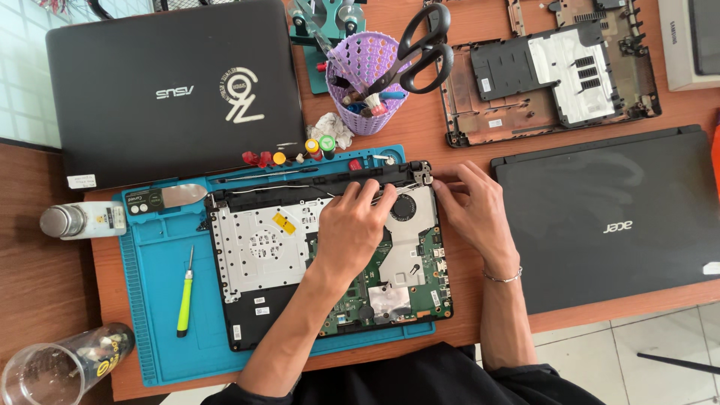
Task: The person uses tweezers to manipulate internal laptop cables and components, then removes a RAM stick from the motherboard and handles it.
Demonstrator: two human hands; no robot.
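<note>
From my seat at the remote feed I see two bare forearms, uncovered from the elbows down to the wrists. The left hand [352,225] carries no ring or band that I can make out. The right hand [474,206] has a thin silver bracelet [502,277] just below it, circling the wrist, its links catching the light. Below the bracelet, toward the bottom edge, dark black clothing [420,379] covers the torso and upper arms, the fabric plain and unmarked, bunched in soft folds where the arms emerge.
</note>
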